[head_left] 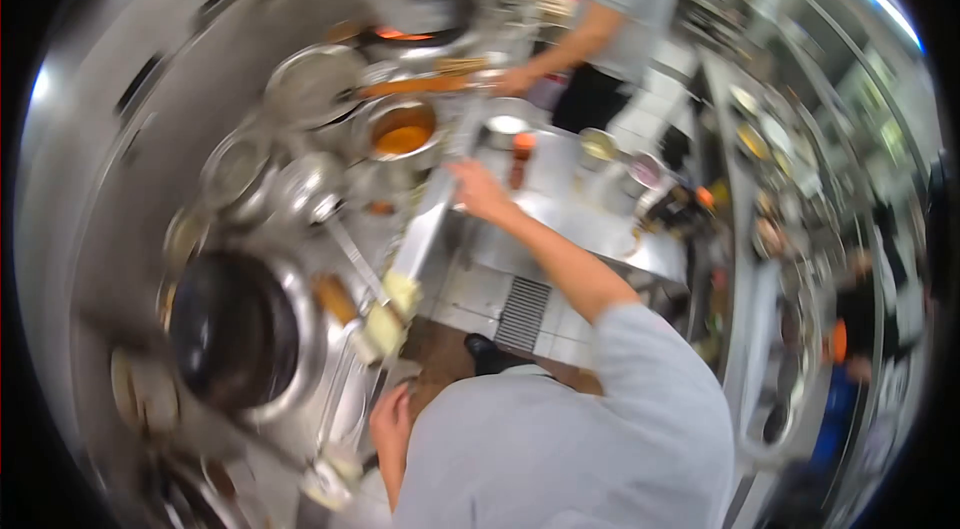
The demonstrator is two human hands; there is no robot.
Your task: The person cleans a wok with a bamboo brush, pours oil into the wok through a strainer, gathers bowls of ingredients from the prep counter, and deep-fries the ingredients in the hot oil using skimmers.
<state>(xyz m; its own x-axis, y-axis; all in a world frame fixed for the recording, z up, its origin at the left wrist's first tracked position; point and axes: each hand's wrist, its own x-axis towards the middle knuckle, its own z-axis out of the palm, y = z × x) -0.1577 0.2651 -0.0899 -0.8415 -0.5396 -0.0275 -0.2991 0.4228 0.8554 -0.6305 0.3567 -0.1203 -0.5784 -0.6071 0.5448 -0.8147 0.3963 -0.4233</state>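
Note:
My right hand (480, 191) reaches out over the metal edge of the stove counter (432, 219), close to a pot of orange-red liquid (404, 137). Motion blurs its fingers, which look stretched out with nothing in them. Low beside my body, my left hand (390, 419) hangs near the counter's front edge. Its fingers look loosely apart and empty, though blurred. A large dark wok (235, 329) sits on the stove to the left. Between wok and edge are a long-handled metal ladle (350, 247), a wooden-looking handle (335, 299) and a pale cloth (388, 317).
A co-worker (620, 19) stands ahead, one hand by a wooden handle (415, 86) near a flaming wok (425, 17). A side table (560, 169) holds a red-capped bottle (520, 159) and several bowls. Shelving (735, 229) lines the right; a floor grate (523, 312) lies below.

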